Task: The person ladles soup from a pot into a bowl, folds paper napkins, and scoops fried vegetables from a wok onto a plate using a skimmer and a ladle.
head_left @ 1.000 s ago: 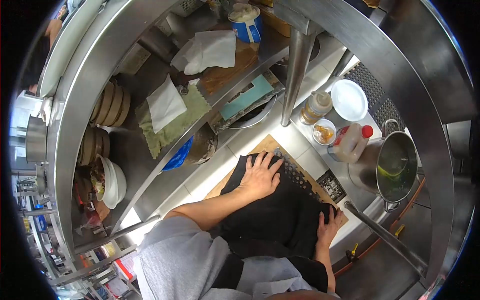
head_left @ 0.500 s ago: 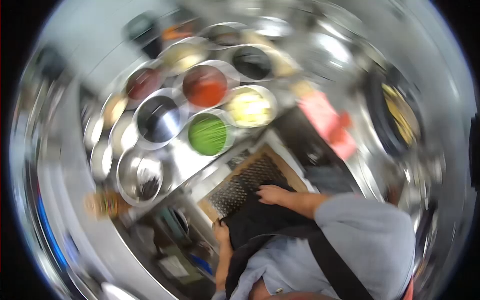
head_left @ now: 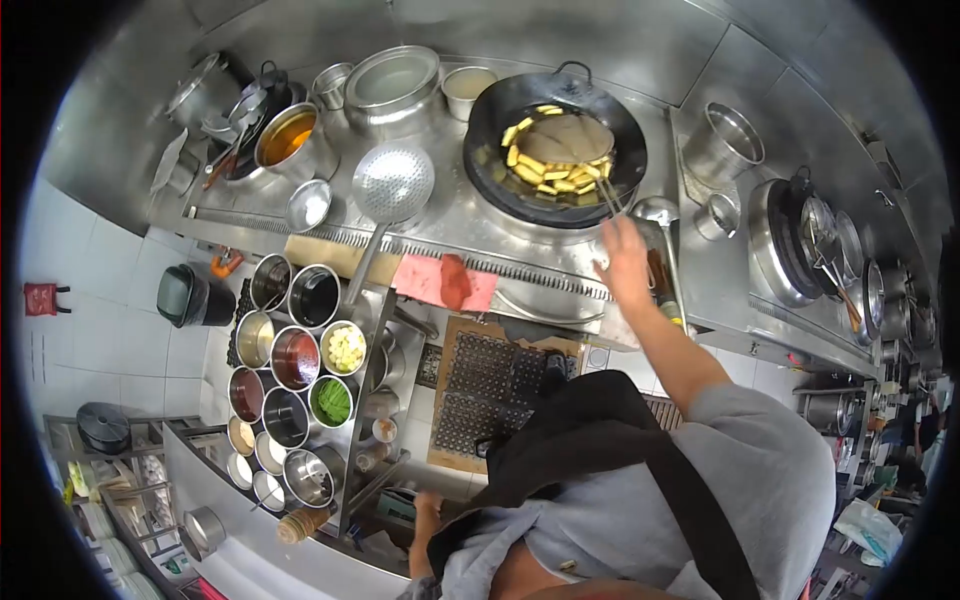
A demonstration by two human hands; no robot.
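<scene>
My right hand [head_left: 624, 258] is at the front rim of a black wok [head_left: 482, 185] on the stove. Its fingers are closed round thin metal chopsticks [head_left: 608, 194], whose far ends reach into the wok. Yellow pieces [head_left: 530, 175] lie in the wok around a flat grey-brown round thing [head_left: 565, 138]. My left hand [head_left: 427, 503] hangs low beside the black apron [head_left: 570, 430], near the counter with the pots. It is small and blurred, so its fingers cannot be made out.
A perforated ladle [head_left: 393, 183] and a pot of orange liquid [head_left: 286, 137] stand left of the wok. A pink cloth [head_left: 425, 278] lies on the stove's front edge. Several metal pots with ingredients, one holding green strips [head_left: 330, 400], stand at the left. More pans [head_left: 785, 245] are at the right.
The view has swung from the shelves past the ingredient pots to the stove. My hands have left the black apron; the right has reached the wok and taken hold of the chopsticks.
</scene>
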